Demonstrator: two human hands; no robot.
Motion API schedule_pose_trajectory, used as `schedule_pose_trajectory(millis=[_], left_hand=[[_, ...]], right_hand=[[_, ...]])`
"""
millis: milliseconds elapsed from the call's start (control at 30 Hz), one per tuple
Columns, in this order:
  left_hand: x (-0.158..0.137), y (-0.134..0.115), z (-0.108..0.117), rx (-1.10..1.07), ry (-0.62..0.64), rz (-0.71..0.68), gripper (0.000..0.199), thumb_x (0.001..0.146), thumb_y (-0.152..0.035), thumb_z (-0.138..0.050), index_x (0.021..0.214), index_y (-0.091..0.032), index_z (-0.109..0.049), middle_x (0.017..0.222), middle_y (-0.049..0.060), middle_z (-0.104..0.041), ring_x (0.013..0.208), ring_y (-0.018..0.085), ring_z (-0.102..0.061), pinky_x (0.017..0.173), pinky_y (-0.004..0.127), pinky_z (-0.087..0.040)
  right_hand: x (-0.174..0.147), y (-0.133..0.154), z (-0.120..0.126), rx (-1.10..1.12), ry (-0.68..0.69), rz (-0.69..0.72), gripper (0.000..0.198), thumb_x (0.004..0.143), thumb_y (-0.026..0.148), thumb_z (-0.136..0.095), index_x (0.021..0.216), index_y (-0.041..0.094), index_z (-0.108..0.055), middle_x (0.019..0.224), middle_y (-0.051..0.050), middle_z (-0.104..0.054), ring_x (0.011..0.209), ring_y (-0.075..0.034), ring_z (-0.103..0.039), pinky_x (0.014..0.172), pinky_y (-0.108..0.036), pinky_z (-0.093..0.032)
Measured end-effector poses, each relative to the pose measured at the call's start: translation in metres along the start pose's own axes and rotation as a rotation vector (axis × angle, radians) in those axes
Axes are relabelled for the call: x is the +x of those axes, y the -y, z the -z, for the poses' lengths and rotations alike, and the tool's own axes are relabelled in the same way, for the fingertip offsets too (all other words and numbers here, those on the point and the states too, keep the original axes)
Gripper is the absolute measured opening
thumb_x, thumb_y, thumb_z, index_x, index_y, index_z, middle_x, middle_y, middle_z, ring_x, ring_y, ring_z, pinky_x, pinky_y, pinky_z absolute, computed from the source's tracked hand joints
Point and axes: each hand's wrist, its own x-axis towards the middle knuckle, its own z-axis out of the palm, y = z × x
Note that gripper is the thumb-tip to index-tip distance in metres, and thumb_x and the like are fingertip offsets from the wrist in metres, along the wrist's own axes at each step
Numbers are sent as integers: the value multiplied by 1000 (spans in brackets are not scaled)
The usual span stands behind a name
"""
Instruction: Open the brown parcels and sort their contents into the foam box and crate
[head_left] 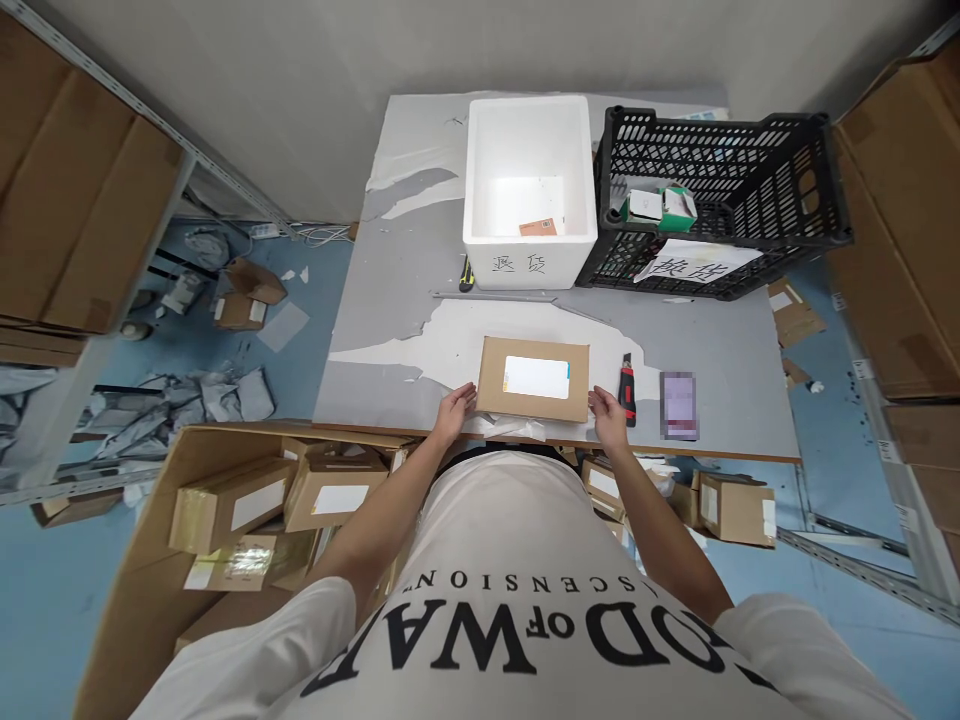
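Observation:
A closed brown cardboard box [495, 403] with a white label [537, 377] on top is at the table's front edge, between my hands. My left hand [453, 414] is at its left side, with fingertips against the edge. On the opposite side, the fingers of my right hand [610, 416] press at the right edge. The box is gripped between the two hands; their palms are partly hidden. Just right of my right hand lies a red and black utility knife [628, 392]. Farther right is a phone [679, 405] with a blurred screen.
Behind the box stand a white foam bin [529, 262] with a small brown card inside and a black plastic crate [720, 225] holding small green-white boxes. A yellow-black cutter [466, 274] lies by the bin. Below left, a large carton [142, 560] holds several parcels. Shelving flanks both sides.

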Motion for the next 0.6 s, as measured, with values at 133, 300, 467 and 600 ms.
schedule_pose_trajectory(millis=[133, 300, 467, 600], left_hand=[[-14, 13, 3, 83, 101, -45, 69, 61, -36, -76, 123, -12, -59, 135, 16, -54, 129, 29, -48, 111, 45, -34], [-18, 14, -7, 181, 175, -103, 54, 67, -41, -70, 115, -15, -64, 119, 9, -67, 120, 26, -56, 106, 43, -39], [-18, 2, -10, 309, 136, -194, 43, 75, -45, -62, 106, -16, -69, 113, 8, -70, 108, 26, -63, 100, 40, -44], [-23, -19, -7, 405, 94, -284, 44, 79, -46, -60, 111, -16, -67, 108, 7, -72, 99, 24, -65, 90, 35, -49]], right_hand=[[-20, -18, 2, -112, 202, 66, 62, 75, 31, -58, 135, 22, -47, 136, -11, -54, 123, -25, -53, 104, -47, -41], [-27, -20, -8, -147, 223, 64, 66, 75, 28, -59, 139, 22, -41, 131, -10, -58, 114, -24, -57, 99, -47, -45], [-24, -9, -6, -148, 217, 88, 50, 80, 37, -55, 128, 20, -51, 121, -11, -61, 107, -24, -59, 94, -43, -48], [-21, 15, 3, -268, 194, 178, 40, 84, 46, -48, 110, 18, -60, 109, -12, -60, 102, -26, -58, 87, -41, -50]])
